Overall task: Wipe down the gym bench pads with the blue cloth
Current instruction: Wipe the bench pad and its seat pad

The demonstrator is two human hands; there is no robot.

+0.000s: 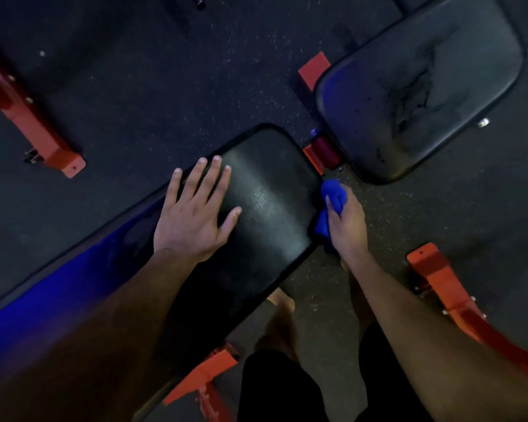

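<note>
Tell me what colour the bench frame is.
Red-orange, seen in the head view on the frame beside the black pad.

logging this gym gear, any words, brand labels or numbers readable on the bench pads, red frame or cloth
None can be read.
Long bench pad: plain black, no text.
Seat pad: only scuffed wear marks.
Red frame: no label visible.
Blue cloth in the right hand: no tag shows.
</note>
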